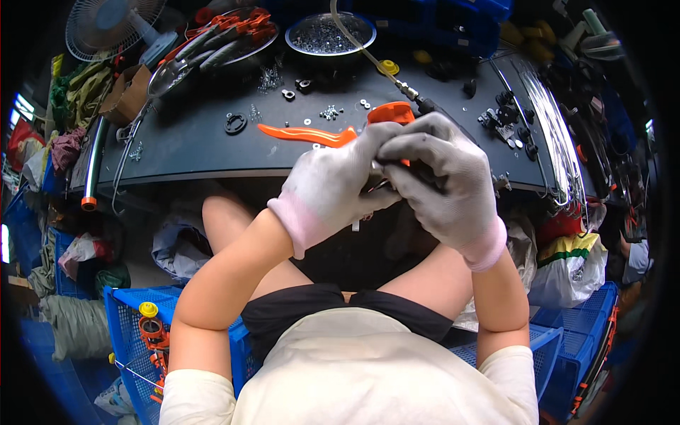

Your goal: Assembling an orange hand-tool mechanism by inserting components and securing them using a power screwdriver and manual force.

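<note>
Both my hands wear grey gloves with pink cuffs and meet above the table's near edge. My left hand (336,173) is closed around an orange plastic part (391,112), whose top shows beyond the fingers. Fingers of my right hand (450,173) are curled in against the same part; what they pinch is hidden. A long orange lever handle (304,133) reaches left from beside my left knuckles; whether it joins the part is hidden. Just behind my right hand is a black air tool (427,106) on a clear hose (358,44).
On the dark table (205,142) lie small nuts and screws (330,112), a black ring (235,124) and black fittings (504,117). A metal bowl of hardware (330,35) stands at the back. Metal rods (556,134) line the right side; blue crates (131,333) flank me.
</note>
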A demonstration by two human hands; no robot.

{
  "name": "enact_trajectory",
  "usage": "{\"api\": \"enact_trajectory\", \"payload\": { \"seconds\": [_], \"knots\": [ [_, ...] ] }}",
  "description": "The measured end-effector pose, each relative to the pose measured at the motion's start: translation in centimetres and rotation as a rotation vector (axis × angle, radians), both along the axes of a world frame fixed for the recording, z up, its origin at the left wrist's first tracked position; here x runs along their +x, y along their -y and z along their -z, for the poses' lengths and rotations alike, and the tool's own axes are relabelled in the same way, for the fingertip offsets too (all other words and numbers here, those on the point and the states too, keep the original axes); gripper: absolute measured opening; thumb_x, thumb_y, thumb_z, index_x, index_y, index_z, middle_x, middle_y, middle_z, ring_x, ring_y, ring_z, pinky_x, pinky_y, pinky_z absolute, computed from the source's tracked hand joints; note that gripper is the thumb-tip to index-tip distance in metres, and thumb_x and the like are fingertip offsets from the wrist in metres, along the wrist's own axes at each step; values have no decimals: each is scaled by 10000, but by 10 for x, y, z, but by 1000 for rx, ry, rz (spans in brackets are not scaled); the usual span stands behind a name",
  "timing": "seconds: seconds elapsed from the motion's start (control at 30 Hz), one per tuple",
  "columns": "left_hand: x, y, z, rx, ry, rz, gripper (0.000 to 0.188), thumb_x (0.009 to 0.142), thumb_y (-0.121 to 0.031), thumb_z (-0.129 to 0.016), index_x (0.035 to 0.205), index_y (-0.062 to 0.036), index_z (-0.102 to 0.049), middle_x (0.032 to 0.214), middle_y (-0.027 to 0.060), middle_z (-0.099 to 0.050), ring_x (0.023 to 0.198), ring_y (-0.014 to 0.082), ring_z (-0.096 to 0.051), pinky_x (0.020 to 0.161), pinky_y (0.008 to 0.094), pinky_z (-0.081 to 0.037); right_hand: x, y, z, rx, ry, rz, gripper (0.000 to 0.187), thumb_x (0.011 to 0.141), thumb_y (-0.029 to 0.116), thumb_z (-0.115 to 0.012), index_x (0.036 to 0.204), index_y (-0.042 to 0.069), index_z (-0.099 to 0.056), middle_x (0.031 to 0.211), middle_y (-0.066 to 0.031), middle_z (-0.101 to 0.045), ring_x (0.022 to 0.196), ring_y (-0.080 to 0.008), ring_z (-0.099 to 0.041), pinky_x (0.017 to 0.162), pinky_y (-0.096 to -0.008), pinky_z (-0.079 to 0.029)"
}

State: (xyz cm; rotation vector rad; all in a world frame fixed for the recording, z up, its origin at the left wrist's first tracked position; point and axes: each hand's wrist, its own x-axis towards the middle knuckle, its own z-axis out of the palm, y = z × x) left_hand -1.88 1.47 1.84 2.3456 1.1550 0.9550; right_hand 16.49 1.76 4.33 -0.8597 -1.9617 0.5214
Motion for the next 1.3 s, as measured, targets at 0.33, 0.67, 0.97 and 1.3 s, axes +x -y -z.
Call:
{"api": "enact_trajectory", "payload": {
  "seconds": [0.33,0.67,0.97,1.3],
  "knots": [
    [6,-1,27,-180,4,85,311,795,-279,-680,1031,-87,-615,908,136,-644,869,302,-650,770,396,-524,-23,10,-3,-6,18,-112,205,711,-38,-727,905,22,-703,913,-117,-623,854,-191,-640,753,-311,-517],
    [12,13,0,-72,-176,-73,589,765,-271,-739,1283,-145,-491,902,130,-652,812,324,-668,715,422,-540,5,-1,-13,449,137,-81,115,728,54,-701,839,61,-675,878,-69,-658,863,-243,-641,740,-334,-527],
    [8,4,11,60,-95,23,1008,666,-120,-820,1494,-190,-249,1109,137,-655,868,299,-689,762,360,-563,8,-13,27,348,142,281,173,672,23,-730,797,19,-611,1010,-85,-604,874,-265,-619,739,-382,-516],
    [6,9,11,-7,-68,20,1056,662,-114,-810,1517,-204,-196,1080,160,-655,865,302,-688,788,365,-563,21,-9,11,346,433,133,179,716,134,-745,826,29,-652,1151,-64,-568,1018,-273,-575,835,-391,-477]
  ]
}}
